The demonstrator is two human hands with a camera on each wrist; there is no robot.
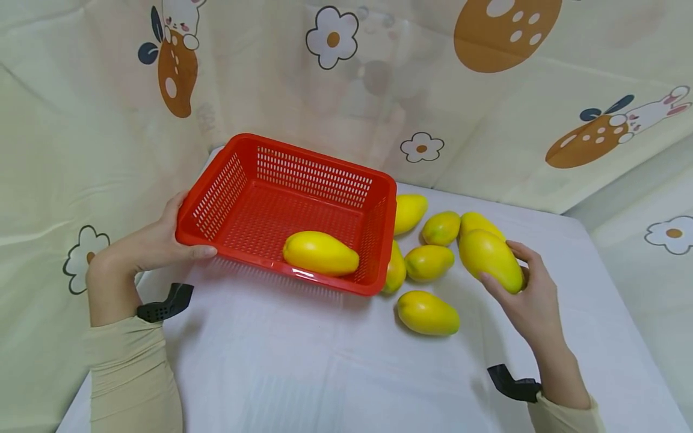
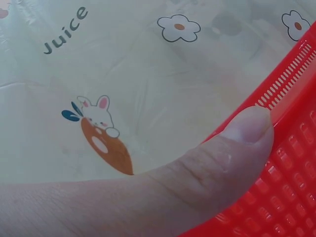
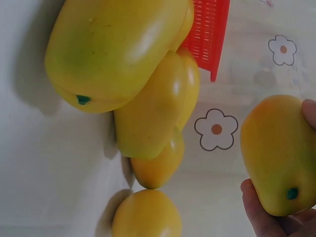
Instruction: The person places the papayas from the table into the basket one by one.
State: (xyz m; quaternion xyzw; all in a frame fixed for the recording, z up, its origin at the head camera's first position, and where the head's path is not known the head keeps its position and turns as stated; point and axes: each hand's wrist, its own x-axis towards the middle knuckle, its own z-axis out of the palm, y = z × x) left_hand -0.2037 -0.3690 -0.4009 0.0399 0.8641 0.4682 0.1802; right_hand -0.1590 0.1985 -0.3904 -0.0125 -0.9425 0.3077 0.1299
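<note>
My left hand (image 1: 153, 242) grips the left end of a red plastic basket (image 1: 271, 210), its thumb along the front rim in the head view. In the left wrist view the thumb lies over the slotted rim. One yellow mango (image 1: 320, 253) lies inside, near the basket's front right corner. At the right, my right hand (image 1: 533, 294) holds another mango (image 1: 489, 260) between thumb and fingers. The right wrist view shows that held mango (image 3: 277, 153) with a dark green stem spot, the fingers partly hidden behind it.
Several loose mangoes (image 1: 429, 263) lie on the white-covered table (image 1: 303, 373) right of the basket, one (image 1: 428, 313) nearer the front. Another (image 1: 479, 224) sits just behind the held one. A patterned curtain (image 1: 346, 102) hangs along the back and sides.
</note>
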